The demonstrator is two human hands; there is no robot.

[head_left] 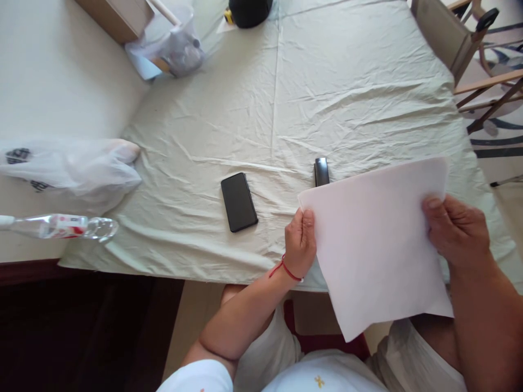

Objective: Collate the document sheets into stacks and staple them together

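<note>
Between my two hands are white sheets of paper [379,245], held up over the table's near edge. My left hand [300,239], with a red cord round the wrist, pinches the left side near the upper corner. The right side is gripped by my right hand [457,228], thumb on top and fingers partly hidden. How many sheets there are I cannot tell. Just behind the paper's upper edge pokes out a dark, glossy stapler-like object [322,171], its lower part covered. A black smartphone [239,202] lies to the left of my left hand.
A pale green, wrinkled cloth [196,120] covers the table. At the left are a clear bottle [67,226] on its side and a white plastic bag [73,174]. Farther back stand a filled clear bag [180,54], a cardboard box [118,19] and a black round object [249,11]. A chair [443,35] is at the right.
</note>
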